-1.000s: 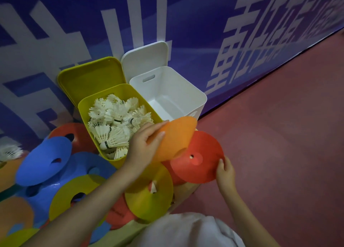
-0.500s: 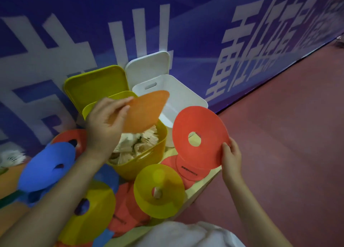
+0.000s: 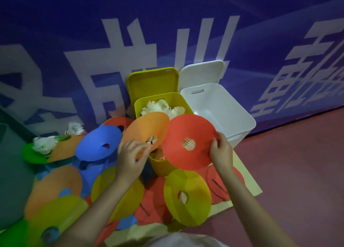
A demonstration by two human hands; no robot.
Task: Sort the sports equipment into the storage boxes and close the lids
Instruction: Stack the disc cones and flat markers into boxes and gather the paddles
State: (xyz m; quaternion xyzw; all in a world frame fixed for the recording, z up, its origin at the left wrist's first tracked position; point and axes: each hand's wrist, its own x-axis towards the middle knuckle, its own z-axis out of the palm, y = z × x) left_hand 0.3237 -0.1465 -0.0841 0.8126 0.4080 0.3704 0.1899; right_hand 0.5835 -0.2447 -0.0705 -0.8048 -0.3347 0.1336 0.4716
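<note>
Yellow disc (image 3: 188,196): nearest, lying on the heap of flat cones on the mat (image 3: 247,179); judged thin, light and bendy, best pinched at the rim, since the centre hole gives little purchase.
Left hand (image 3: 130,159): fingers curled in a pinch on the near edge of the orange disc (image 3: 147,129); this grip is closed on the disc.
Orange disc: held tilted over the near part of the yellow box (image 3: 162,165), its far rim over the shuttlecocks (image 3: 162,107); it bows a little, so likely soft plastic.
Right hand (image 3: 221,152): thumb and fingers clamp the right rim of the red disc (image 3: 189,142); grip closed on it.
Red disc: held just right of the orange one, rims overlapping, between the yellow box and the white box (image 3: 219,109).
Shuttlecocks: feathered, judged fragile and very light; better lifted by the cork than the skirt.
White box: far right, lid up against the banner (image 3: 74,32), no disc showing inside; judged the discs' home.
Loose shuttlecocks (image 3: 74,128): far left, on the green disc (image 3: 31,153) and beside it.
Change: half a second ago the orange disc was higher over the yellow box and the red disc stood apart to the right; now the two meet, and the view has swung left.
</note>
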